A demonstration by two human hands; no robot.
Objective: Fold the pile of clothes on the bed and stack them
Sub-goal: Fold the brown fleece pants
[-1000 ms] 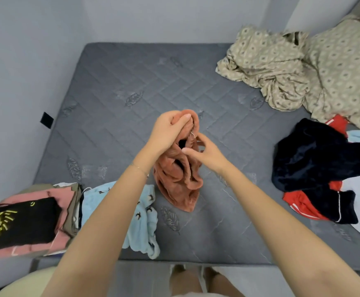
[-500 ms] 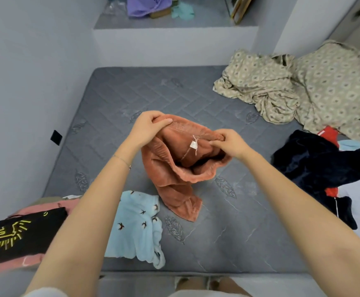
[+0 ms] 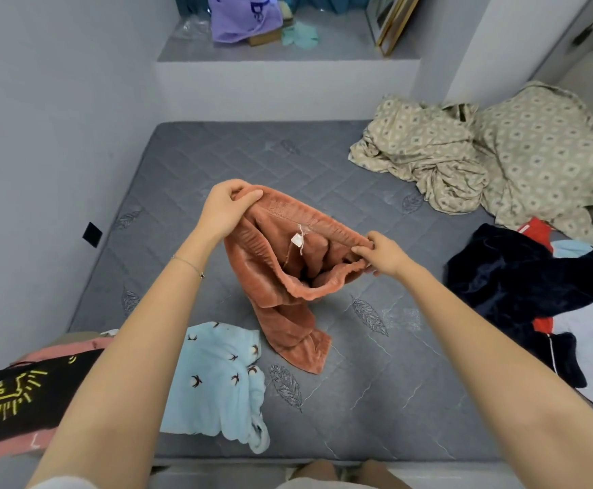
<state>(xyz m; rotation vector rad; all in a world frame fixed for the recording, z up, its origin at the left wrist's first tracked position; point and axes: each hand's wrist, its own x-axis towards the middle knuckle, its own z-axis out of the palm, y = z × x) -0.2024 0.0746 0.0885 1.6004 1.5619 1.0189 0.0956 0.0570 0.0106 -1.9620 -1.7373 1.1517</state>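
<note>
Your left hand (image 3: 224,210) grips the far left end of the waistband of the rust-orange fleece trousers (image 3: 288,312). Its fingers (image 3: 249,197) are curled over the hem and clamped on the cloth. Your right hand (image 3: 381,255) holds the opposite end, nearer to you and to the right, with its fingers (image 3: 362,249) pinched together on the edge. The waistband is stretched open between your hands with its mouth facing you. The legs hang down in a bunch, and their lower end rests on the grey quilted bed (image 3: 217,164), around the middle of the mattress.

A small white tag (image 3: 297,240) dangles on a thread from the inner far side of the waistband, between your hands; no writing on it can be read.

A light blue garment (image 3: 217,382) printed with small dark birds lies just beside the trouser ends, on your near left. Left of it, a black garment (image 3: 16,400) with a yellow line drawing sits on top of a pink garment (image 3: 76,347); the drawing shows no readable letters. To your right lies a heap of dark navy clothes (image 3: 517,277) with red cloth (image 3: 534,231) showing through, well apart from the trousers. Beige patterned bedding (image 3: 464,153) is crumpled at the far right. A purple bag (image 3: 242,19) on the ledge beyond the bed carries dark lettering, too blurred to read.
</note>
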